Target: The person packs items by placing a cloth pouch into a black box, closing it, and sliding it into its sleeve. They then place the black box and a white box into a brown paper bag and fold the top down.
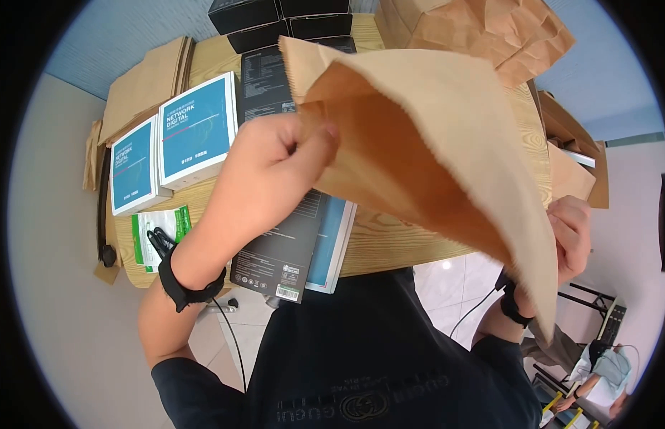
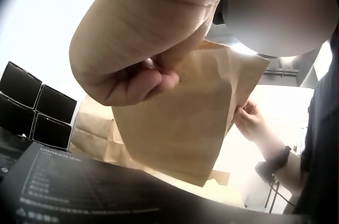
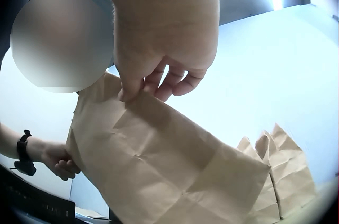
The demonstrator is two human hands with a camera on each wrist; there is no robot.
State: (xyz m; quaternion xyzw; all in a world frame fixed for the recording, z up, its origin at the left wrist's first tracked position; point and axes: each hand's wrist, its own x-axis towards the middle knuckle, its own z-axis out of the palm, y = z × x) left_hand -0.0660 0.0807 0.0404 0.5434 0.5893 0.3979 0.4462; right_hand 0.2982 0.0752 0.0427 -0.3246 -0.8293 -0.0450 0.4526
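A brown paper bag (image 1: pixel 447 107) is held up over the table, its serrated mouth spread and facing the person's body. My left hand (image 1: pixel 275 164) pinches the bag's edge on the left, with thumb and curled fingers at the mouth. On the other side my right hand (image 1: pixel 572 232) grips the bag's edge, partly behind the paper in the head view. In the right wrist view the thumb and fingers of the right hand (image 3: pixel 164 70) pinch a side edge of the creased bag (image 3: pixel 175 150). Below the left hand lies a dark grey printed box (image 1: pixel 279 247) on a blue-and-white box (image 1: pixel 334 247).
Two blue-and-white boxes (image 1: pixel 196 136) lie at the left of the wooden table (image 1: pixel 390 243). Flat paper bags (image 1: pixel 143 89) are stacked behind them. Black boxes (image 1: pixel 279 21) stand at the back, and standing brown bags (image 1: pixel 483 36) at the back right. A green-and-white packet (image 1: pixel 157 225) lies front left.
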